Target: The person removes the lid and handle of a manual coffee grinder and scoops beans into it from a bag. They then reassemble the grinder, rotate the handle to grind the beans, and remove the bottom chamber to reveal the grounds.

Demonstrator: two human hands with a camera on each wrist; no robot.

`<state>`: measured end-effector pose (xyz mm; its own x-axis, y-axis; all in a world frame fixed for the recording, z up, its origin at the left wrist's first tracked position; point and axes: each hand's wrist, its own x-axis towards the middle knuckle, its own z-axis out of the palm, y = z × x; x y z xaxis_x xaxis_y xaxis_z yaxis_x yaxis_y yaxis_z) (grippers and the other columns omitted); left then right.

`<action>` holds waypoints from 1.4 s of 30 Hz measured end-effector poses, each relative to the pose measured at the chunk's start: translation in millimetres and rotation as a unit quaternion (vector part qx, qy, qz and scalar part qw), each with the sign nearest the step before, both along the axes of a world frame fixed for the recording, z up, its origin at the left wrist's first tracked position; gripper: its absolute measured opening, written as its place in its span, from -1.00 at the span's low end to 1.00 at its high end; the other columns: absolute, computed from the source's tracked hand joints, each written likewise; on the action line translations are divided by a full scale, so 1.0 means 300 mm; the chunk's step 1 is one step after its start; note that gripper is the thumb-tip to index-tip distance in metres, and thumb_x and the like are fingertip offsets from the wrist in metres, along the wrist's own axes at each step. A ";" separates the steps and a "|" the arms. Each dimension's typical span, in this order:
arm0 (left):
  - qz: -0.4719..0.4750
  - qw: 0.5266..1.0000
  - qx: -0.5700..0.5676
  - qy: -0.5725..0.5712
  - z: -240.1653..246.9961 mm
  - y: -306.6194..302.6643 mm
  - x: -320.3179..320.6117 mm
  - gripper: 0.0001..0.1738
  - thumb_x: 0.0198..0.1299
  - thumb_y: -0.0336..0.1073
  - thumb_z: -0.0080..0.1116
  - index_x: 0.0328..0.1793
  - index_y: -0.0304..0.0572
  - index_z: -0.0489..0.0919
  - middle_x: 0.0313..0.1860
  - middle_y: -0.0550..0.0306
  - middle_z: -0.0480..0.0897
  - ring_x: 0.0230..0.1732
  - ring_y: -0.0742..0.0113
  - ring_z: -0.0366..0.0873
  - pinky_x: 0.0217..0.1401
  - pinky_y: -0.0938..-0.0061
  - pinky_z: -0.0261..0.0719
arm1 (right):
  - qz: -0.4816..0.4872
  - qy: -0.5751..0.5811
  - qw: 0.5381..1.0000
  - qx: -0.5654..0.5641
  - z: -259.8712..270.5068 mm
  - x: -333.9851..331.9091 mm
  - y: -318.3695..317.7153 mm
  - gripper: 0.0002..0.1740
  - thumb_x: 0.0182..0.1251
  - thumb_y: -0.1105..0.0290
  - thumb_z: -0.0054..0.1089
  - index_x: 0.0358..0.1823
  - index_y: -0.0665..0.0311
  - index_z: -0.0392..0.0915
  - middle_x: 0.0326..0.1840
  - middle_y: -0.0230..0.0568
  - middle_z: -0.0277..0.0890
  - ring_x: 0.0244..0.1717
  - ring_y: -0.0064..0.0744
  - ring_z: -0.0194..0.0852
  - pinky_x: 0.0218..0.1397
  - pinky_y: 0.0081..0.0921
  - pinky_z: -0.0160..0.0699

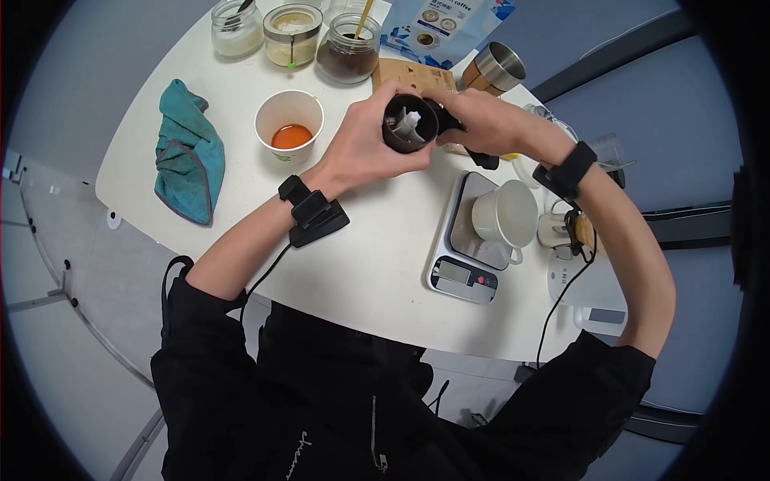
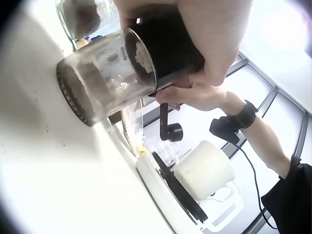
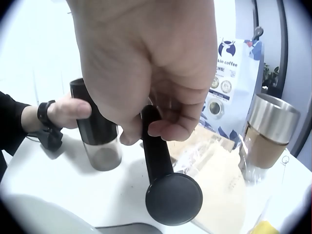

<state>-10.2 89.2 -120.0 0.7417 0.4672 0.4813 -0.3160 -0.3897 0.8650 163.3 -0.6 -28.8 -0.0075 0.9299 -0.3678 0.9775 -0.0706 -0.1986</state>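
Observation:
My left hand [image 1: 361, 152] grips a manual coffee grinder [image 2: 168, 44] round its black upper body. Its top faces the head camera uncovered, showing a pale central piece inside. Below, the clear chamber [image 2: 107, 73] has brownish contents at the bottom and stands at the tabletop, tilted in the left wrist view. Right beside the grinder's top, my right hand [image 1: 485, 120] pinches a black crank handle [image 3: 157, 156] between thumb and fingers. The handle's round knob [image 3: 174, 199] points downward, apart from the grinder body.
A white mug [image 1: 509, 212] sits on a kitchen scale [image 1: 451, 272] to the right. Leftward are a paper cup [image 1: 289, 108] of amber liquid and a teal cloth [image 1: 188, 152]. Jars [image 1: 349, 60], a coffee bag [image 1: 441, 28] and a steel-rimmed cup [image 1: 493, 68] line the back.

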 end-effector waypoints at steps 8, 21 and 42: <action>0.008 1.000 0.006 -0.006 -0.005 -0.002 0.006 -0.38 -0.12 -0.27 0.46 0.07 -0.30 0.44 -0.20 -0.05 0.69 -0.17 0.20 0.71 -0.04 0.42 0.64 | 0.025 -0.024 0.994 0.108 0.210 -0.110 -0.020 -0.36 0.15 0.50 0.34 0.29 0.29 0.33 -0.23 0.17 0.61 -0.19 0.13 0.62 -0.13 -0.14 0.55; -0.017 0.995 -0.069 0.071 0.031 -0.005 -0.016 -0.39 -0.20 -0.40 0.48 0.05 -0.26 0.48 -0.12 0.17 0.64 -0.12 0.46 0.56 0.00 0.48 0.55 | 0.116 -0.094 0.987 0.059 0.178 -0.207 0.021 -0.43 0.01 0.59 0.34 0.14 0.31 0.45 -0.25 0.13 0.61 -0.17 0.17 0.60 -0.10 -0.07 0.56; -0.065 0.995 -0.071 -0.039 -0.022 0.009 0.004 -0.35 -0.16 -0.26 0.44 0.11 -0.29 0.49 -0.12 0.11 0.64 -0.10 0.39 0.59 0.02 0.50 0.56 | 0.151 0.026 0.972 0.179 0.128 -0.128 0.006 -0.24 -0.12 0.66 0.45 0.26 0.28 0.53 -0.26 0.06 0.59 -0.36 -0.06 0.50 -0.20 -0.34 0.55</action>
